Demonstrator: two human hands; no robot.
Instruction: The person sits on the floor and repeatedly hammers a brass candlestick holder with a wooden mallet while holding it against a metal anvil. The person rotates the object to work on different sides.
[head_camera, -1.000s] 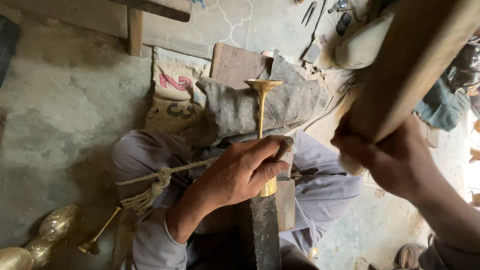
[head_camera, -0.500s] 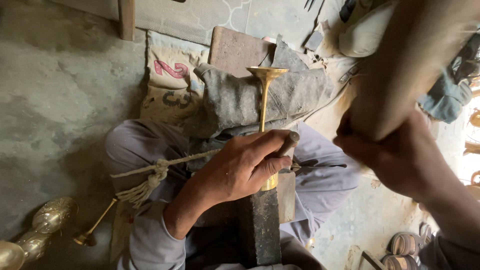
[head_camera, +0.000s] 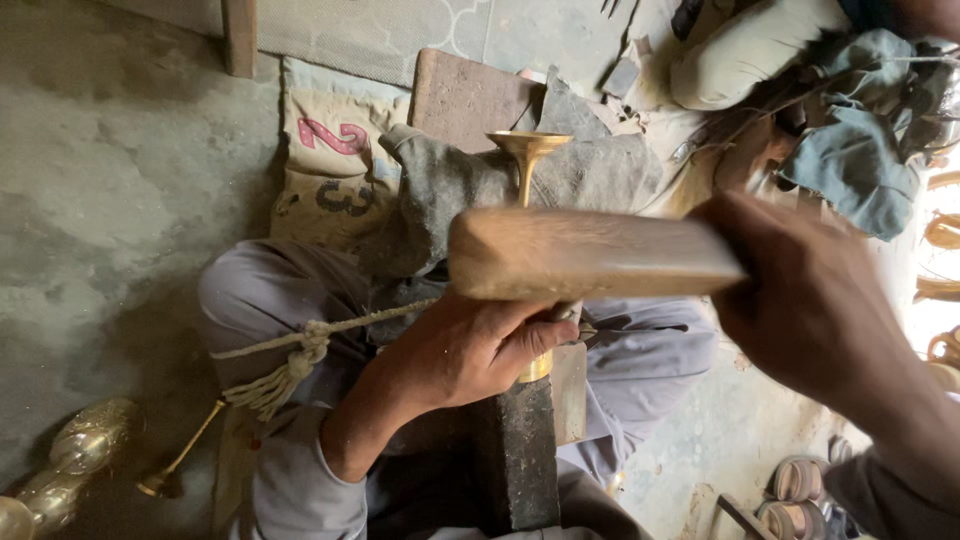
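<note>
- Gripping a slender brass stem piece (head_camera: 527, 175), the left hand (head_camera: 470, 350) is seen at the centre of the frame; its fingers (head_camera: 530, 335) are wrapped tight round the lower part, so that the piece is kept steady over the dark metal stake (head_camera: 515, 450) beneath.
- The flared cup end of the brass piece is pointed toward the top of the frame, clear of the hand — left free, it seems, so only the gripped section is worked.
- A wooden mallet (head_camera: 590, 255) is clasped at the right of the frame by the right hand (head_camera: 810, 300), fingers closed round its handle; the blurred head is held across the brass stem, just above the left hand.
- The stake is braced between the legs, and a knotted cord (head_camera: 300, 350) is drawn across the lap at the left.
- Grey cloth (head_camera: 450, 190) is bunched behind the stake.
- Finished brass pieces (head_camera: 85, 445) are laid on the concrete floor (head_camera: 110, 200) at lower left — well apart from the blows.
</note>
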